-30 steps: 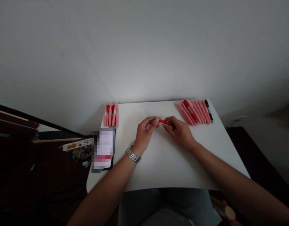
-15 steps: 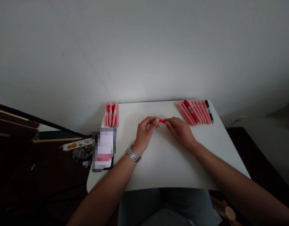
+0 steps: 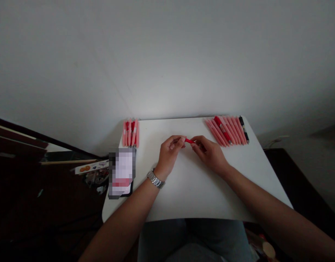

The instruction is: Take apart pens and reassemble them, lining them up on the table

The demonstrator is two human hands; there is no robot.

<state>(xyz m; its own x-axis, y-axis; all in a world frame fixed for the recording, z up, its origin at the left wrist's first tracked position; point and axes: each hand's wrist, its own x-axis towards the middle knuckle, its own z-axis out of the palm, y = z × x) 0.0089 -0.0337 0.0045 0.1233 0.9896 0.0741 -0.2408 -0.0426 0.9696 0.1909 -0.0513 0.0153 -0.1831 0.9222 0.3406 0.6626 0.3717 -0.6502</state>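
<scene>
Between my two hands, over the middle of the table, is a red pen (image 3: pixel 189 141), lying almost level. My left hand (image 3: pixel 170 150) pinches its left end between thumb and fingers. At the other end, the thumb and curled fingers of my right hand (image 3: pixel 208 153) grip it. Only a short red stretch shows between the fingertips; both ends are mostly hidden. Right of my right hand lies a row of pink pens (image 3: pixel 234 129), with a darker red pen (image 3: pixel 223 130) on it and a black pen (image 3: pixel 244 130) at its right side.
A smaller group of pink and red pens (image 3: pixel 130 133) lies at the table's back left corner. Below it is a phone (image 3: pixel 122 173), its screen blurred out. The white table (image 3: pixel 194 196) stands against a wall (image 3: pixel 167 65). Dark clutter (image 3: pixel 96 178) is left of the table.
The fingers of my right hand have shifted slightly on the red pen, opening a little. The whole view has moved slightly; both hands stay in the same place over the table.
</scene>
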